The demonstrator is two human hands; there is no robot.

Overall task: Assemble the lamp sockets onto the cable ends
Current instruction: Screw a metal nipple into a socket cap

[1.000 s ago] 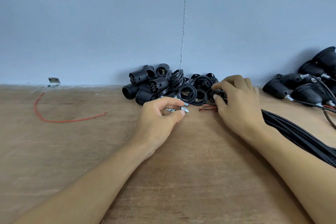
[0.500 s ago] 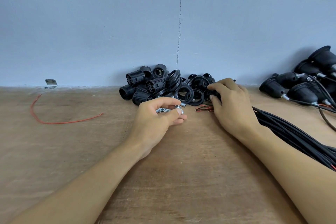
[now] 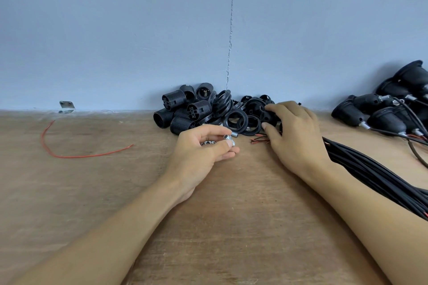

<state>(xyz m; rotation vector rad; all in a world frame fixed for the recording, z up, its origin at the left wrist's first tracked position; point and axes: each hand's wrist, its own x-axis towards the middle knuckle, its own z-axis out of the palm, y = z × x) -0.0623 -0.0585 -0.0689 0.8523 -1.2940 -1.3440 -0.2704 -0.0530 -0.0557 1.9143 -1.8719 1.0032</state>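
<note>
Head view is blocked in places by the two forearms and hands. What lies beneath the right hand [image 3: 294,136] is mostly hidden: only part of a black cap [image 3: 270,116] is seen between its curled fingers and thumb, which are closed round it at the right end of the socket pile [image 3: 185,113]. The cable bundle [image 3: 370,176] is covered by the right wrist where it meets the hand and is cut off at the right edge; its stripped wire ends [image 3: 258,140], red and dark, are seen on the table just left of the thumb. The cables cannot be counted. A small metal tube [image 3: 229,139] is pinched between thumb and forefinger of the left hand [image 3: 203,152]; a few more shiny metal pieces [image 3: 208,143] under that palm are too blurred to be made out.

At least five threaded socket bodies are counted in the pile against the wall [image 3: 139,30], with several loose rings [image 3: 236,120], two of them lying in front. At the far right at least four cabled sockets [image 3: 379,120] are seen, partly cut off. One loose red wire [image 3: 76,156] is laid on the wooden table [image 3: 231,215] at the left, well apart from the hands, and one metal bracket [image 3: 67,107] is seen at the wall's foot
</note>
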